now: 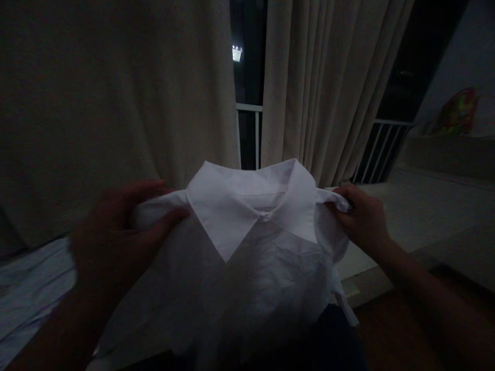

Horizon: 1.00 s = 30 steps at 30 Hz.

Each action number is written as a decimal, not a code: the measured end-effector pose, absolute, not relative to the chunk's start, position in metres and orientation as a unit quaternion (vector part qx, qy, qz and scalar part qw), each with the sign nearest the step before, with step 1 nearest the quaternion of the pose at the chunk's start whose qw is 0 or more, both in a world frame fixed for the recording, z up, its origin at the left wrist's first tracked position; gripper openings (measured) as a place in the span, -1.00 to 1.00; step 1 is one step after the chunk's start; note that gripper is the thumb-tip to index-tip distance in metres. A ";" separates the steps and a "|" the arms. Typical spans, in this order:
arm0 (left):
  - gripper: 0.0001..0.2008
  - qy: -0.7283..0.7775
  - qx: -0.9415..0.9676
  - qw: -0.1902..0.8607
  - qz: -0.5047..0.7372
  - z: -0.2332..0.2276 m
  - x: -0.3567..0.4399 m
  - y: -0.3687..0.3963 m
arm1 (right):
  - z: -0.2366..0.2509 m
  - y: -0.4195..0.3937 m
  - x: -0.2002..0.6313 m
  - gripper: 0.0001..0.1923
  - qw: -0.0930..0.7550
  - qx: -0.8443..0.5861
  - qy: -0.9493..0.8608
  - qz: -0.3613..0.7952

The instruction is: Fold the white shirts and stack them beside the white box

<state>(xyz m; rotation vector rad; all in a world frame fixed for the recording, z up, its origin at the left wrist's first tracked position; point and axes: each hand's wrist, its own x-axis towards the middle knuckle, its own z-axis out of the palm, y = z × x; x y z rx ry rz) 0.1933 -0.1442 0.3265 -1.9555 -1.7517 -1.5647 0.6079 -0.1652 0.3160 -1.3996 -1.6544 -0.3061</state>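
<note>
A white collared shirt [251, 268] hangs in front of me, its pointed collar [224, 211] upright and fastened at the neck. My left hand [127, 226] pinches one shoulder of the shirt between thumb and fingers. At the other shoulder my right hand [359, 214] is closed on a gathered fold of the cloth. The lower part of the shirt falls toward my lap and fades into shadow.
Beige curtains [147, 103] hang ahead, with a dark window and a white railing [249, 108] in the gap. A pale ledge [433, 206] runs along the right. Striped fabric [34, 288] lies at lower left. A blurred colourful object [458, 111] stands at far right.
</note>
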 end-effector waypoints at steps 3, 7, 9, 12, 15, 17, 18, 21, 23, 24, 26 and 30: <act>-0.73 -0.598 -0.712 -0.003 -0.367 0.304 0.172 -0.133 | 0.306 -0.158 0.615 -0.90 0.372 -0.568 -0.734 -0.020; -0.69 -0.589 -0.739 -0.119 -0.306 0.278 0.139 -0.121 | 0.295 -0.144 0.627 -0.85 0.311 -0.510 -0.775 0.205; -0.64 -0.596 -0.725 -0.135 -0.318 0.278 0.127 -0.123 | 0.297 -0.144 0.631 -0.79 0.318 -0.475 -0.768 0.291; -0.60 -0.621 -0.693 -0.142 -0.336 0.286 0.121 -0.130 | 0.301 -0.145 0.634 -0.75 0.333 -0.459 -0.742 0.357; -0.61 -0.631 -0.674 -0.147 -0.356 0.291 0.124 -0.134 | 0.298 -0.139 0.634 -0.67 0.351 -0.468 -0.712 0.390; -0.63 -0.633 -0.656 -0.139 -0.386 0.292 0.128 -0.129 | 0.294 -0.128 0.633 -0.63 0.366 -0.476 -0.693 0.398; -0.65 -0.639 -0.644 -0.125 -0.402 0.292 0.130 -0.123 | 0.292 -0.120 0.632 -0.61 0.375 -0.481 -0.686 0.396; -0.66 -0.654 -0.630 -0.053 -0.415 0.292 0.137 -0.089 | 0.291 -0.083 0.627 -0.58 0.405 -0.503 -0.678 0.352; -0.63 -0.646 -0.655 0.002 -0.392 0.289 0.141 -0.052 | 0.290 -0.044 0.622 -0.58 0.417 -0.519 -0.691 0.283; -0.61 -0.638 -0.671 0.023 -0.376 0.284 0.142 -0.029 | 0.287 -0.020 0.618 -0.59 0.415 -0.525 -0.704 0.240; -0.55 -0.628 -0.700 0.055 -0.337 0.265 0.143 0.021 | 0.274 0.031 0.607 -0.65 0.395 -0.532 -0.734 0.150; -0.55 -0.692 -0.700 0.072 -0.161 0.189 0.143 0.113 | 0.208 0.125 0.577 -0.79 0.295 -0.596 -0.747 0.024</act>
